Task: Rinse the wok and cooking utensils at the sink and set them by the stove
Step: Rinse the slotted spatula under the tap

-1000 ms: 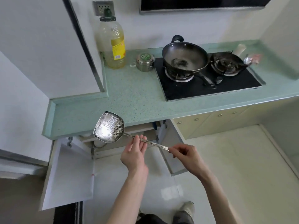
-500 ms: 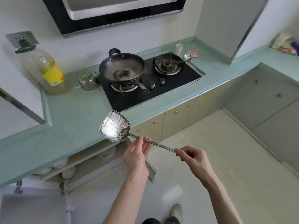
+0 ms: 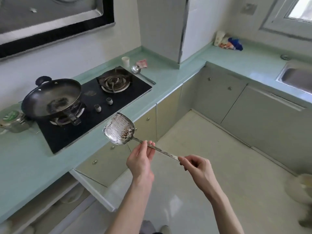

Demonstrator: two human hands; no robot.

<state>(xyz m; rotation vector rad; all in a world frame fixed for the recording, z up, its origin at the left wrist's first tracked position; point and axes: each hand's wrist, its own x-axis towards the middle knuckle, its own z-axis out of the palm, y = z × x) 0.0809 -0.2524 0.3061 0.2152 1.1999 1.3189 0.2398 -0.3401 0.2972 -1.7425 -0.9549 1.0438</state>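
At frame centre, a shiny steel spatula (image 3: 119, 130) with brown-streaked blade; left hand (image 3: 140, 160) and right hand (image 3: 196, 167) fingers pinch its handle.

L-shaped pale green desk (image 3: 168, 76), white walls (image 3: 94, 43), black-framed range hood (image 3: 55, 31) top left, cream cabinet doors (image 3: 263, 105) with round knobs, one door (image 3: 94, 184) swung open, glossy pale tile floor (image 3: 211, 166), daylight from window (image 3: 298, 10) top right

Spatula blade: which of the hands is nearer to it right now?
Left. The left hand holds the handle just below the spatula blade. The right hand pinches the far end of the handle, farther from the blade.
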